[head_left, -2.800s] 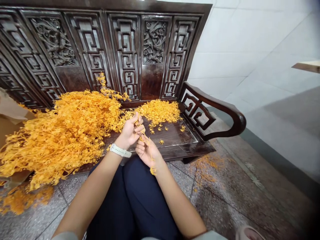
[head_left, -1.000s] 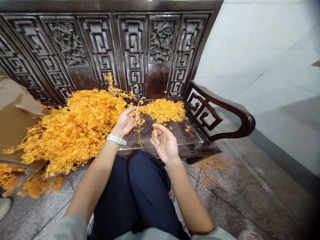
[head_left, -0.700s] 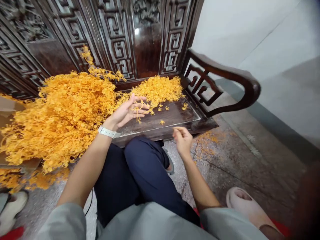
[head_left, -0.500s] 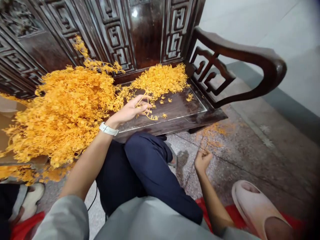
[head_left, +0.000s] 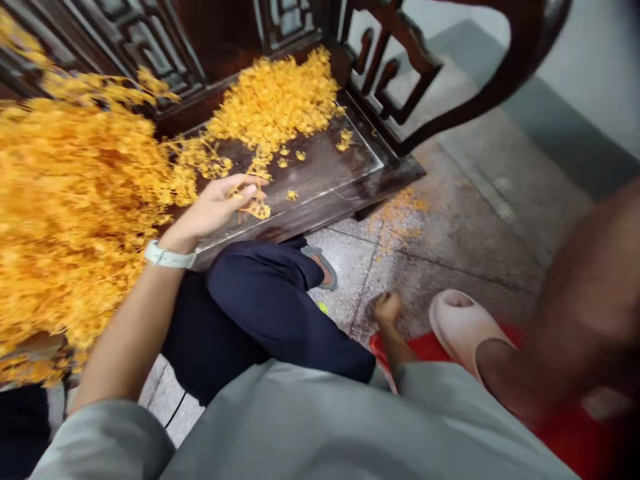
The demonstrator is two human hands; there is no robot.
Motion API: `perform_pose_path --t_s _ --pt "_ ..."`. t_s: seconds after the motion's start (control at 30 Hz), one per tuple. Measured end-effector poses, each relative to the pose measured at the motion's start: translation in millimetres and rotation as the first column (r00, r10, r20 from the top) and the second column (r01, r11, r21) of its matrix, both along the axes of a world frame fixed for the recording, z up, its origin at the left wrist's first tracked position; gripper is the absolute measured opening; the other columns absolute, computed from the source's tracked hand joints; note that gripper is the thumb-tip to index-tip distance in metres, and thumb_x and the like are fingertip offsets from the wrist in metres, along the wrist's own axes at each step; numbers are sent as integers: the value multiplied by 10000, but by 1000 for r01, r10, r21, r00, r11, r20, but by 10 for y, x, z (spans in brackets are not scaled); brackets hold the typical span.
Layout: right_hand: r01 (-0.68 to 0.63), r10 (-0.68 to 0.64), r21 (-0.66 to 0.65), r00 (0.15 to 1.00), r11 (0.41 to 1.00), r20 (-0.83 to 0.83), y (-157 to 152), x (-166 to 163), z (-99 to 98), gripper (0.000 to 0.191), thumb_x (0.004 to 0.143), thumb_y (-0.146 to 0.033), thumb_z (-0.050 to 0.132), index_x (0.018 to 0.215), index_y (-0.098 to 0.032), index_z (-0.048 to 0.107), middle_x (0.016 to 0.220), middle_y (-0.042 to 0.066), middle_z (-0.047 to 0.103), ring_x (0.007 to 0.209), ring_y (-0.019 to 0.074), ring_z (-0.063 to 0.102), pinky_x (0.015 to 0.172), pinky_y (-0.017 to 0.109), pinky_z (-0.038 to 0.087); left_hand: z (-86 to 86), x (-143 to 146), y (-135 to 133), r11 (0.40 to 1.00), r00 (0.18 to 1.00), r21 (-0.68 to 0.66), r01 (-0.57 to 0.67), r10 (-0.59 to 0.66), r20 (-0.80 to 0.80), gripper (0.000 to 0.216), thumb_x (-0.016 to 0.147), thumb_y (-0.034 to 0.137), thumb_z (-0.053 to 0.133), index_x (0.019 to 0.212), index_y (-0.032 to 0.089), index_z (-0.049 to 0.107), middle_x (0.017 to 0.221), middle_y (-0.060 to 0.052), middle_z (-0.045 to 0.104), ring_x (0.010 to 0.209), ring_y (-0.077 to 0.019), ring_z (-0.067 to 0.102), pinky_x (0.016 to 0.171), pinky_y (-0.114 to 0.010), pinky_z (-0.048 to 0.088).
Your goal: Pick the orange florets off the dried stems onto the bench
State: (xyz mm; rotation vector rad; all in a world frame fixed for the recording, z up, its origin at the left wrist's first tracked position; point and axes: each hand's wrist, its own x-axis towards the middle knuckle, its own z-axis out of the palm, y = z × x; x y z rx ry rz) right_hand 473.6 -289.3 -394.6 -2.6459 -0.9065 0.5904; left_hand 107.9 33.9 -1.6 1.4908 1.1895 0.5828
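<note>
My left hand (head_left: 213,208), with a white watch (head_left: 167,256) on the wrist, rests over the front of the dark wooden bench seat (head_left: 333,175). Its fingers pinch an orange plastic sprig (head_left: 254,208). A big heap of orange plastic sprigs (head_left: 70,200) lies to its left on the bench. A smaller pile of plucked orange flower bits (head_left: 275,100) sits at the back of the seat. My right hand (head_left: 387,309) is down by the speckled floor, curled, with its fingers hidden from me.
The carved armrest (head_left: 450,87) closes the bench's right end. Orange bits (head_left: 400,213) litter the floor below it. A pale slipper (head_left: 460,327) on a foot rests over something red (head_left: 387,350) at lower right. My dark-trousered knee (head_left: 270,313) is raised in the middle.
My right hand has left the sprig and dropped from the bench to the floor. The view has tilted down and to the right. My left hand stays on the seat holding the sprig.
</note>
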Motion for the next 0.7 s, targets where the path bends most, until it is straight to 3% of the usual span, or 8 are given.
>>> perform_pose_path --t_s 0.1,0.2,0.27,0.33,0.43,0.53,0.6,0.7 --pt "132 -128 -129 991 983 40 19 98 -215 384 1064 -420 662 1340 -153 663 1373 132 669 1261 288 655 1110 531 537 -87 -39 -4 971 975 199 132 -90 -204 263 1044 241 651 1248 137 782 1141 -90 801 900 -149 673 830 -211 506" --pt "160 -154 -175 987 972 46 28 188 -283 429 1099 -325 525 1418 -48 597 1461 265 597 1384 346 549 1191 522 421 -116 -68 -53 861 869 373 344 -142 -474 380 1058 396 616 1315 149 748 1237 -99 786 1053 -219 691 966 -288 507" --pt "120 -118 -175 993 977 22 61 222 -260 478 1096 -284 454 1463 8 545 1524 330 525 1445 367 459 1224 496 339 -92 -58 -112 787 761 383 484 -163 -628 427 1091 451 520 1327 165 731 1243 -109 780 1105 -256 698 1010 -333 511" --pt "68 -70 -168 998 984 -8 146 241 -233 533 1094 -299 452 1539 -7 486 1627 324 429 1492 365 386 1236 472 293 -58 -24 -171 738 679 363 569 -173 -714 453 1116 460 422 1281 176 733 1211 -119 778 1099 -275 708 1001 -355 523" --pt "22 -30 -161 999 987 -45 390 267 -225 609 1102 -342 474 1631 -51 393 1712 296 321 1526 355 315 1245 448 257 -41 35 -218 697 625 348 627 -183 -759 504 1122 483 359 1267 171 728 1240 -151 773 1127 -320 717 1000 -403 537" --pt "10 -24 -157 996 988 -88 733 299 -177 601 1111 -366 497 1624 -67 407 1624 281 430 1476 329 373 1237 431 274 -83 51 -211 690 609 328 646 -207 -765 515 1119 480 358 1331 167 708 1348 -172 756 1235 -355 707 1073 -454 532" --pt "9 -28 -151 992 988 -126 982 305 -47 535 1110 -348 519 1558 -58 480 1536 268 512 1410 309 456 1210 437 338 -123 26 -200 706 622 317 633 -221 -751 496 1112 474 374 1317 178 716 1357 -172 760 1247 -360 712 1098 -475 535" --pt "-17 -11 -131 978 991 -210 1329 262 289 404 1084 -383 610 1395 -126 616 1407 165 626 1261 278 612 1108 482 499 -166 -41 -194 731 681 341 590 -225 -696 451 1104 463 402 1280 213 734 1326 -160 777 1227 -361 724 1103 -500 544"
